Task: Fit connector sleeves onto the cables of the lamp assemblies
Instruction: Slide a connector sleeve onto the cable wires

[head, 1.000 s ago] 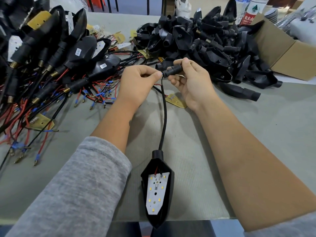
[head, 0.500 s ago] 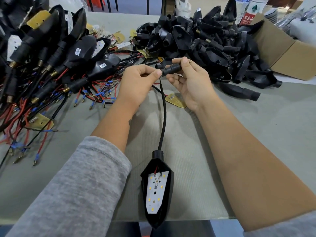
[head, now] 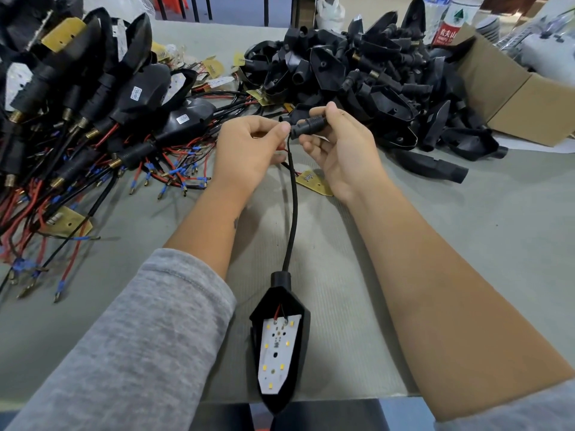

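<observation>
Your right hand (head: 340, 150) pinches the ribbed black connector sleeve (head: 308, 125) above the counter (head: 466, 237), while your left hand (head: 249, 147) grips the black cable (head: 294, 209) at its mouth, lamp assembly (head: 279, 346) lying nearer you.

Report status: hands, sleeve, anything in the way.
Left hand pinches the cable end. Right hand grips the connector sleeve at it. Lamp housing lies at table edge. Nothing obstructing.
</observation>
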Tool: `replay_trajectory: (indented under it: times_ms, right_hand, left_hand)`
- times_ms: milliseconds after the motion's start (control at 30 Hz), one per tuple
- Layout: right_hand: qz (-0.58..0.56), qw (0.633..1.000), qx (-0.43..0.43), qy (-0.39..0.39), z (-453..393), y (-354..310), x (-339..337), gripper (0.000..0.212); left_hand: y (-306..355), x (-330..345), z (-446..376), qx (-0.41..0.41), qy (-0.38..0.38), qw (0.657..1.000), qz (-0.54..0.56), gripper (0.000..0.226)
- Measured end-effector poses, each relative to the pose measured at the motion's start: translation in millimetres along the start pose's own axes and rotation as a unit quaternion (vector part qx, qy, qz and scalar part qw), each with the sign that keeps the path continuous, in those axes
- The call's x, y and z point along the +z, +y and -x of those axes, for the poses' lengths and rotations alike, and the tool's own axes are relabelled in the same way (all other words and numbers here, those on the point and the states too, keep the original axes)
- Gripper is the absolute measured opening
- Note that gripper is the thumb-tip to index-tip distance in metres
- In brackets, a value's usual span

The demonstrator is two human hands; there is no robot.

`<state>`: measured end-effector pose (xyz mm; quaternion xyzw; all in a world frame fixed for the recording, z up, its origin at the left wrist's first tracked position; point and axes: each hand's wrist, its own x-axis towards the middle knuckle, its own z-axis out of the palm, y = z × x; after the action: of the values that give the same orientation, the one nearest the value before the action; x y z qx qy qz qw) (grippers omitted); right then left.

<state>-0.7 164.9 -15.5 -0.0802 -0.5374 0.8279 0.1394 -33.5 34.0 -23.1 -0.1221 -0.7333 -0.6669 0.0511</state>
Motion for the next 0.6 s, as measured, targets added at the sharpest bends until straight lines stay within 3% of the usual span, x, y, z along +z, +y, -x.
replay_trajectory:
  times_ms: [100, 233, 433, 600]
  right_hand:
    - [-0.025, 0.999, 0.005, -0.022, 2.1, -1.3, 2.3, 0.007]
    - [-0.034, 0.999, -0.003, -0.010, 1.2, -0.9, 2.6, 0.011]
    - [-0.018, 1.000, 0.005, -0.022, 1.4, 2.4, 2.5, 0.009]
    - [-0.024, 1.000, 0.001, -0.012, 0.0, 1.7, 2.0, 0.007]
  left_hand:
    - [1.5, 0.1, -0.1, -0.008, 0.012, 0.999, 0.032, 0.007]
    - [0.8, -1.5, -3.1, -0.075, 0.021, 0.994, 0.082, 0.012]
    - [0.2, -1.4, 0.0, -0.027, -0.004, 0.998, 0.058, 0.012]
    - [1.8, 2.6, -1.4, -0.067, 0.019, 0.989, 0.133, 0.006]
